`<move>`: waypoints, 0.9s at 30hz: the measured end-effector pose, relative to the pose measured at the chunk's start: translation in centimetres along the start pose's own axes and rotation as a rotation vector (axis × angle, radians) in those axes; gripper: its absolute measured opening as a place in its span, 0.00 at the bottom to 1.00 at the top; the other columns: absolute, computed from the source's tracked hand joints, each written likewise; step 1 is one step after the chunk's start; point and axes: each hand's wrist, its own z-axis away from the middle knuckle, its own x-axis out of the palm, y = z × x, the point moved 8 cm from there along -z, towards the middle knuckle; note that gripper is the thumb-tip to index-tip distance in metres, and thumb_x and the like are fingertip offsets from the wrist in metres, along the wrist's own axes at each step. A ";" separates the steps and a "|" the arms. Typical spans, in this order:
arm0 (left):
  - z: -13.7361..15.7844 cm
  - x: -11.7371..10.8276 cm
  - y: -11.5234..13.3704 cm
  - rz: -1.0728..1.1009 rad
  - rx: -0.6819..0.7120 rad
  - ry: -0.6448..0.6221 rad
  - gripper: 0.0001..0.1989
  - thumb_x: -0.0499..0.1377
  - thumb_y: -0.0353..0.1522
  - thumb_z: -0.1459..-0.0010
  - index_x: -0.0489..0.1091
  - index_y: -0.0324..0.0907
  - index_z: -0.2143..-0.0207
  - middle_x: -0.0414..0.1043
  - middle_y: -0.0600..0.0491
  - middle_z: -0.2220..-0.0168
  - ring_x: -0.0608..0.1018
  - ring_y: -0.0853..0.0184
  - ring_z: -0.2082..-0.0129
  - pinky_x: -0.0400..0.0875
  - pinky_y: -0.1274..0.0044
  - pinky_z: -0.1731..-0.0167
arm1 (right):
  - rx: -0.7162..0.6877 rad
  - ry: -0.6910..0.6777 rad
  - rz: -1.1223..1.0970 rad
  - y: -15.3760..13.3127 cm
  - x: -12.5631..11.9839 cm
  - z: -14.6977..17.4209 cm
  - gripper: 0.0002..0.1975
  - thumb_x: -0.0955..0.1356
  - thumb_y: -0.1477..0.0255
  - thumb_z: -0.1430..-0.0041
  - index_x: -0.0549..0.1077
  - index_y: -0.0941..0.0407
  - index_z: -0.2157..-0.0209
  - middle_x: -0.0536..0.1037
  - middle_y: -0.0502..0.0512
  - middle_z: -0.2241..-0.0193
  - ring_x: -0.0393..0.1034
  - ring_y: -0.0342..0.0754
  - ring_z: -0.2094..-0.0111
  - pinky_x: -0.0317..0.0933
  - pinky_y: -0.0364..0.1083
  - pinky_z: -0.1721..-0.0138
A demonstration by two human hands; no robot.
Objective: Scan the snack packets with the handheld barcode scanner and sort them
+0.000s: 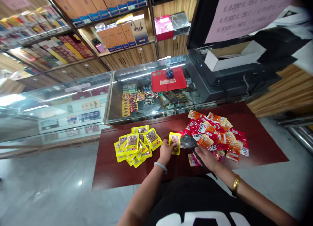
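Observation:
My left hand point(166, 152) pinches the lower left side of a yellow snack packet point(174, 139), held just above the dark red wooden counter point(110, 175). In my right hand point(207, 157) is a black barcode scanner point(188, 141), its rounded head turned towards that packet and close to its right edge. To the left lies a loose pile of similar yellow packets point(133, 144). Right of the scanner spreads a larger heap of red and orange snack packets point(217, 134). A pink packet point(193, 160) lies partly under my right hand.
Behind the counter stands a glass display case point(114, 102) with a red mat point(158, 86) on top. A white open box point(234, 60) rests on dark equipment at the right. Shelves of boxes point(117, 37) line the back wall.

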 end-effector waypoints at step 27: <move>17.7 -13.3 17.1 0.178 0.646 -0.818 0.21 0.57 0.47 0.38 0.76 0.38 0.65 0.77 0.49 0.67 0.77 0.67 0.66 0.70 0.77 0.63 | -0.050 -0.239 0.299 -5.2 8.2 -1.9 0.24 0.61 0.48 0.36 0.72 0.54 0.62 0.71 0.47 0.80 0.64 0.44 0.81 0.58 0.42 0.79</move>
